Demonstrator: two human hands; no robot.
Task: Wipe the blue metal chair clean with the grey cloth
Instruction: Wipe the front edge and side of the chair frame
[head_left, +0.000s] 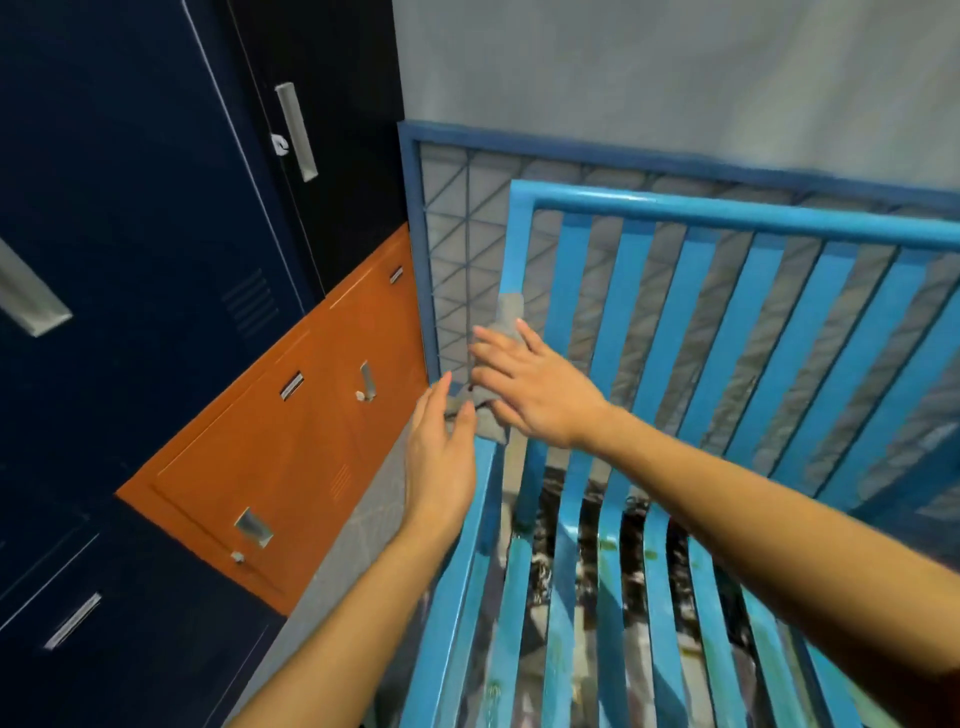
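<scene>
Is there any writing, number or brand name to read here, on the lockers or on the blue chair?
No text can be read anywhere in this view.
Orange locker: the silver label slots are too small and blurred to show any writing.
Dark blue lockers: the label strip is just as unreadable.
Blue metal chair and grey cloth: no lettering shows.

Bright blue slatted chair, grey cloth, navy lockers, one orange locker, darker-blue frame with triangle-patterned wire mesh.
</scene>
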